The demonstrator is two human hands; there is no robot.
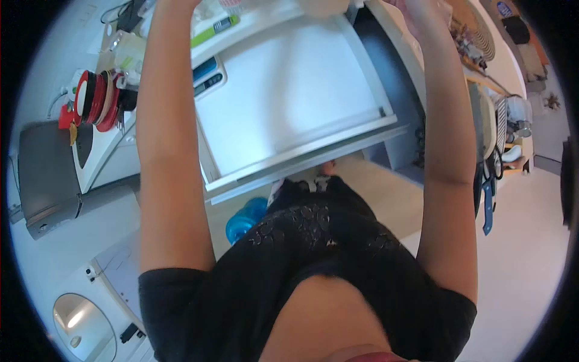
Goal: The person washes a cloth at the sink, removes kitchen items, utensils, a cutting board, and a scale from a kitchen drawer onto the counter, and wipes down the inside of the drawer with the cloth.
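Observation:
Both my arms reach up past the top edge of the head view. My left hand lies beyond the frame; only the forearm shows. At the top right, the base of my right hand (pixel 416 13) is just visible, its fingers cut off or hidden, beside something pinkish and see-through (pixel 444 13). Between my forearms a white drawer (pixel 265 166) is pulled out. A small white device with a dark display (pixel 209 79), resembling a digital scale, lies at the drawer's left. On the counter above it rests a long green and grey item (pixel 215 31).
Red and black stacked dishes (pixel 96 99) stand on the left counter. A blue-handled knife (pixel 488 208) hangs at the right, near cutting boards (pixel 486 130). A blue water bottle (pixel 246 220) is on the floor by my legs. A grey bin-like object (pixel 48 175) is at far left.

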